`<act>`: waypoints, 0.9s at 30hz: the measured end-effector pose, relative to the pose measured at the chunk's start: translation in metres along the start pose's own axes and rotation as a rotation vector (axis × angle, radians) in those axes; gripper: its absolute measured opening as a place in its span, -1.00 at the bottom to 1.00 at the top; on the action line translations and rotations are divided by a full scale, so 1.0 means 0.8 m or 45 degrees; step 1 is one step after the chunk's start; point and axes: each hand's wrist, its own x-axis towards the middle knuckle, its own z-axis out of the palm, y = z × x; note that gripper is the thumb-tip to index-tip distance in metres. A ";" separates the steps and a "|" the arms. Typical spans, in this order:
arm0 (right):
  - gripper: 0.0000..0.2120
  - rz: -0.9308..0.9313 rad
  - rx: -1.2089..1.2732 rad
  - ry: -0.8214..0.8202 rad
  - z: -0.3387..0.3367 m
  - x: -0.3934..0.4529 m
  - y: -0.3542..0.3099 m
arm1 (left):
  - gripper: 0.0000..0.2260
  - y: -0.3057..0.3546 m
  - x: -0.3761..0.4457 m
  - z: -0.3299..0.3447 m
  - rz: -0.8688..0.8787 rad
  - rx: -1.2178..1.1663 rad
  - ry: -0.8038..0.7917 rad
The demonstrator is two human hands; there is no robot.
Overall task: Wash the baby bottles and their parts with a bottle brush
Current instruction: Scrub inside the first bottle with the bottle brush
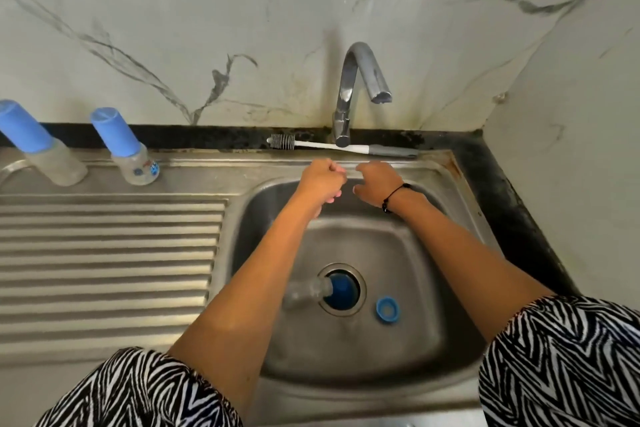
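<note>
Lying along the back ledge of the sink [446, 163], behind the basin and passing just at the foot of the tap [349, 94]: one bottle brush [332, 146], long axis running left to right, dark bristle head pointing left, grey grip at the right end, white stem between. Judged light and stiff in the stem, springy at the bristles, likely slick if wet; best taken by the grey grip. In the basin: one clear bottle [306, 291] on its side, neck pointing right into the drain, where a blue part sits at its mouth; judged light, rigid, slippery when wet, best held round the body. Beside the drain to the right, apart from it: one blue ring [388, 310], flat, open side up, small and easily lost down the drain. On the drainboard, left: two capped bottles [136, 149], upright, blue caps on top, well apart from the basin. Left hand [322, 180]: fingers curled closed, whether on anything cannot be told. Right hand [379, 184]: fingers loosely bent, empty so far as shows, just short of the brush.
</note>
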 end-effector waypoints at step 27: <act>-0.76 -0.090 0.175 0.212 0.072 -0.042 0.002 | -0.85 -0.084 -0.015 0.028 -0.269 -0.093 0.050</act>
